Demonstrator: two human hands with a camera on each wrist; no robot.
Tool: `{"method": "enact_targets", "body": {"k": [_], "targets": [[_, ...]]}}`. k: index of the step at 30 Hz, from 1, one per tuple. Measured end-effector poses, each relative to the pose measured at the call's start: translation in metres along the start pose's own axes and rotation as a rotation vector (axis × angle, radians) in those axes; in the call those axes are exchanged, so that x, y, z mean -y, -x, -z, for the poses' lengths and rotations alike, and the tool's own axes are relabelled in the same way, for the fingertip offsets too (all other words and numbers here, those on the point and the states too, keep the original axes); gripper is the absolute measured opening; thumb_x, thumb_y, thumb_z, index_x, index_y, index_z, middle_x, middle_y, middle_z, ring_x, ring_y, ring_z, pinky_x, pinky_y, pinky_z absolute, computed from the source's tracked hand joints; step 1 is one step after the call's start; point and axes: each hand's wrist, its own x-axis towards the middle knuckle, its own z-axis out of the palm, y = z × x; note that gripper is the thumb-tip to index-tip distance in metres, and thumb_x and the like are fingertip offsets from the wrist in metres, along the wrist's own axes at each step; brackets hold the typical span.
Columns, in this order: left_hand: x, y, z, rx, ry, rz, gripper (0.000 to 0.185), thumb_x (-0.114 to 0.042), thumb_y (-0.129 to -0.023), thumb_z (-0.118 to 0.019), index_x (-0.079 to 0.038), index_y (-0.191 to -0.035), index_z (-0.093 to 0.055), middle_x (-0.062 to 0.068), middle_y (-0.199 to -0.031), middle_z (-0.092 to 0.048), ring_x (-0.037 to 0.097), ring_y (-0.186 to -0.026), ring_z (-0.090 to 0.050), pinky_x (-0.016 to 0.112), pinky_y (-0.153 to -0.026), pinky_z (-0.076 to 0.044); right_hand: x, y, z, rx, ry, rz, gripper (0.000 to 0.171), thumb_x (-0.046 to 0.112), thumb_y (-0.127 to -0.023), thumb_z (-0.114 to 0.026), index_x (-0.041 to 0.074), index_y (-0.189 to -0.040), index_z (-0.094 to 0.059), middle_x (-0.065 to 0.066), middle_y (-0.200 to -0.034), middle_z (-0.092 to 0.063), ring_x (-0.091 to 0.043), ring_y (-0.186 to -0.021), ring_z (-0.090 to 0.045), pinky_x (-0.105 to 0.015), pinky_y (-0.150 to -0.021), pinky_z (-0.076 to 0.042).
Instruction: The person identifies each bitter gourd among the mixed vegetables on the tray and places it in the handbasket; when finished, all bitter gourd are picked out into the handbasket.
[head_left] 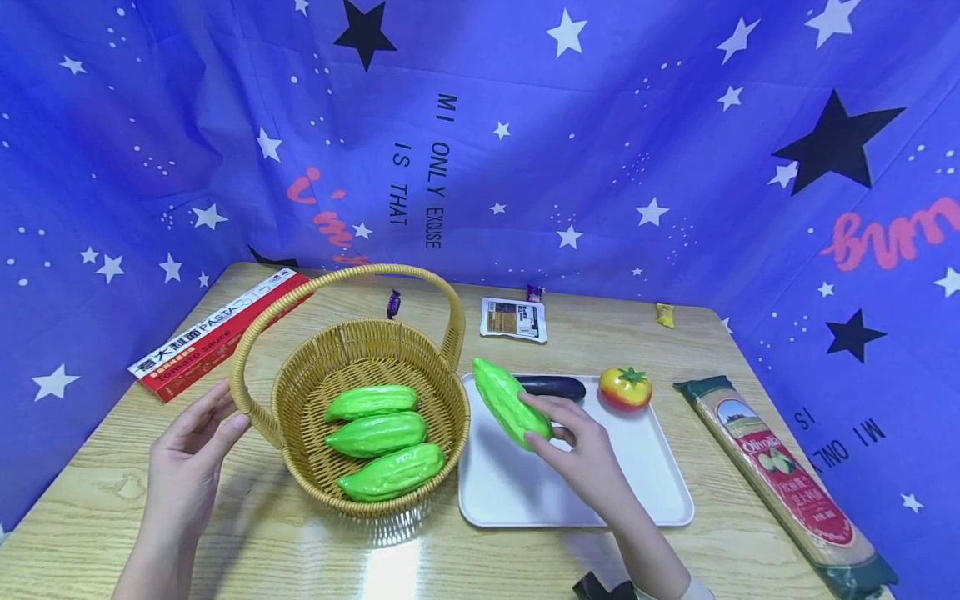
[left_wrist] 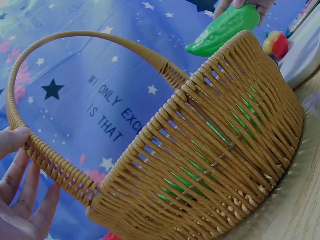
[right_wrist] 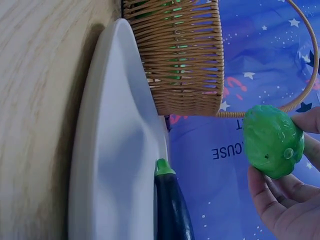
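A round wicker basket (head_left: pixel 300 467) with a tall arched handle (left_wrist: pixel 65 170) stands on the table. Three green toy bitter melons (head_left: pixel 390 472) lie side by side inside it. My left hand (head_left: pixel 191 442) holds the lower left part of that handle, thumb on one side and fingers on the other. Between thumb and fingers, my right hand (head_left: pixel 573 442) grips another bitter melon (head_left: pixel 502 400), raised above the left part of a white tray (head_left: pixel 637 492). On the tray are a dark eggplant (right_wrist: pixel 172 205), partly hidden in the head view, and a red-yellow tomato (head_left: pixel 625 389).
A red pasta box (head_left: pixel 217 333) lies at the back left, behind the left hand. To the tray's right is a long noodle packet (head_left: pixel 787 483). Small wrapped candies (head_left: pixel 393 304) and a flat white packet (head_left: pixel 513 319) lie along the back. A starry blue cloth (head_left: pixel 600 167) hangs behind.
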Motion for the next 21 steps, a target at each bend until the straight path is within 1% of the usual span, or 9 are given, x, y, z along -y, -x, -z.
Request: {"method": "enact_targets", "body": {"k": [5, 11, 15, 21], "targets": [[0.0, 0.0, 0.0, -0.001, -0.002, 0.001, 0.045, 0.024, -0.086, -0.043, 0.008, -0.128, -0.051, 0.006, -0.113, -0.069, 0.012, -0.104, -0.065, 0.019, -0.091, -0.053, 0.005, -0.001, -0.001, 0.007, 0.016, 0.044, 0.044, 0.013, -0.082, -0.072, 0.018, -0.124, -0.062, -0.01, -0.127, -0.058, -0.024, -0.115, -0.056, -0.021, -0.092, -0.053], [0.0, 0.0, 0.0, 0.007, 0.006, -0.005, 0.045, 0.024, -0.087, -0.043, 0.009, -0.128, -0.051, 0.007, -0.113, -0.069, 0.012, -0.105, -0.065, 0.019, -0.091, -0.053, 0.009, -0.004, -0.003, 0.029, 0.054, 0.082, 0.044, 0.015, -0.082, -0.072, 0.022, -0.124, -0.062, -0.003, -0.127, -0.059, -0.018, -0.115, -0.055, -0.021, -0.092, -0.053], [0.0, 0.0, 0.0, 0.0, -0.003, 0.001, 0.044, 0.023, -0.087, -0.043, 0.009, -0.128, -0.051, 0.006, -0.113, -0.069, 0.012, -0.105, -0.065, 0.019, -0.091, -0.053, 0.013, -0.007, -0.005, 0.045, 0.056, 0.098, 0.044, 0.014, -0.082, -0.072, 0.023, -0.123, -0.062, -0.001, -0.126, -0.06, -0.017, -0.115, -0.055, -0.021, -0.092, -0.053], [0.0, 0.0, 0.0, 0.0, -0.004, 0.002, 0.045, 0.023, -0.087, -0.043, 0.009, -0.128, -0.051, 0.006, -0.113, -0.069, 0.012, -0.104, -0.065, 0.019, -0.091, -0.053, 0.017, -0.012, -0.006, 0.063, 0.092, 0.109, 0.045, 0.014, -0.081, -0.071, 0.024, -0.124, -0.062, -0.002, -0.125, -0.06, -0.017, -0.109, -0.058, -0.022, -0.088, -0.054]]}}
